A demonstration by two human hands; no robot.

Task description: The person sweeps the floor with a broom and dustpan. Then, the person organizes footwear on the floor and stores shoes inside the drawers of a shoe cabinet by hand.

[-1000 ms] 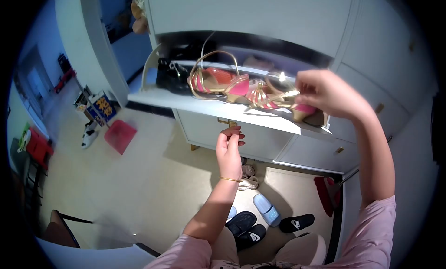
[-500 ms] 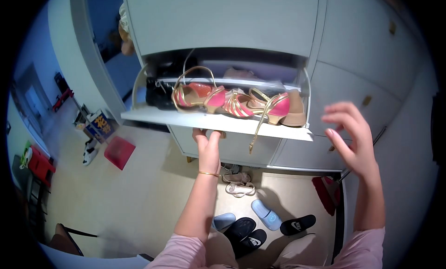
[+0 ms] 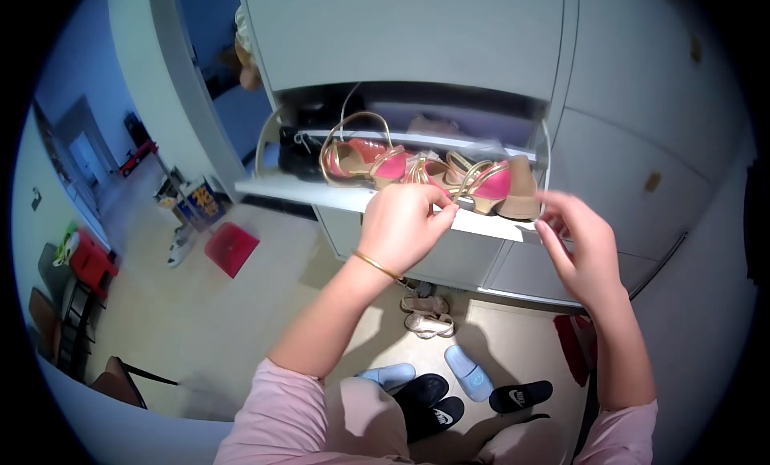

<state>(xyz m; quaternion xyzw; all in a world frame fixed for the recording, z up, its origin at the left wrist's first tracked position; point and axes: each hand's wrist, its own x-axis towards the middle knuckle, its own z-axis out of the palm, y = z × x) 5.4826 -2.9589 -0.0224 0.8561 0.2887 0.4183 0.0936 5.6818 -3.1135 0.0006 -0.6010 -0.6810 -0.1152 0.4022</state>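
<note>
Our left hand (image 3: 405, 226) has its fingers pinched on what looks like the gold strap (image 3: 464, 189) of a pink sandal (image 3: 495, 182) lying in the tilt-out drawer (image 3: 277, 185); our right hand (image 3: 584, 247), fingers loosely parted, holds nothing — best we guide the strap lightly, without dragging the sandal.

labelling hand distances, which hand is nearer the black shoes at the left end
Left. The left hand is in front of the open compartment, right of the black shoes, its fingers on a gold strap. The right hand is farther off, by the compartment's right end.
</note>
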